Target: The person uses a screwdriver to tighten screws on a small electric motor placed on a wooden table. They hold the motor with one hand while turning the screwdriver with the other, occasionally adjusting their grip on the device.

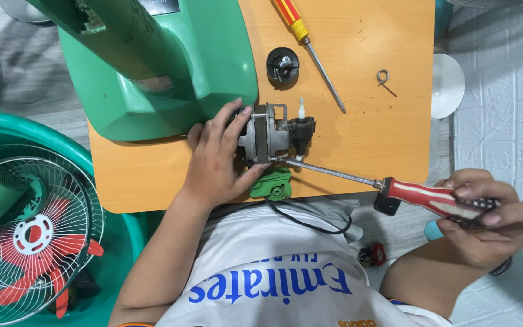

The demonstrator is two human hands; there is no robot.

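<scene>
Low orange desk on a grey floor, white wall to the right.

The desk (388, 139) has a wood-grain laminate top with rounded corners, evenly lit with soft shadows. Grey wood-look floor (25, 85) shows at upper left. A white tiled wall (503, 121) with a raised brick pattern runs down the right side. At lower left a green tub (7, 130) holds a fan grille (62, 181) with red blades.
</scene>
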